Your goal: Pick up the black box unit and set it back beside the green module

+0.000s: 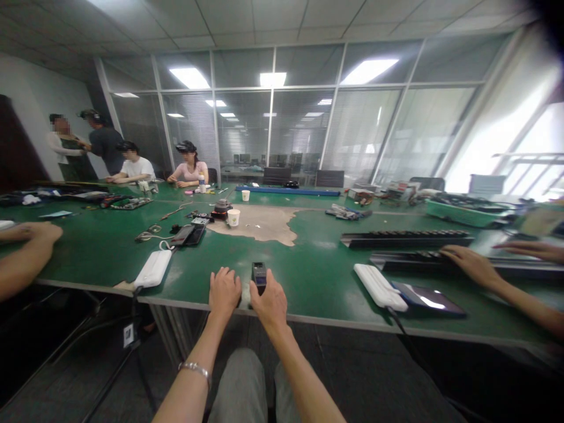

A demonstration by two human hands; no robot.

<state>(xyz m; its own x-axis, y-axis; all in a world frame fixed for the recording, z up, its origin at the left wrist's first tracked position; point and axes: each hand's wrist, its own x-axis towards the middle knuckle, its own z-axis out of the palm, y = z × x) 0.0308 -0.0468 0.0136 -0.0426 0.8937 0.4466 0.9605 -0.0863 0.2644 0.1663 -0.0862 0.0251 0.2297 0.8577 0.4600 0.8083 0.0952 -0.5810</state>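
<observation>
The bare left hand (225,291) rests palm down near the front edge of the green-topped counter (317,282), its fingers close together; whether anything lies under them, I cannot tell. Just beside it, the bare right hand (269,299) has its thumb and fingers around a small black box-shaped device (259,275), which stands near that same edge, between the hands. Green surface runs sideways from the hands to a white rounded slab with a cable (154,268) on the left and a similar white slab (380,288) on the right, both near the edge. Ahead, green surface reaches to an irregular brown patch (273,226), where a white paper cup (233,218) stands. Beyond the right slab lies a dark glossy flat tablet (429,298).
</observation>
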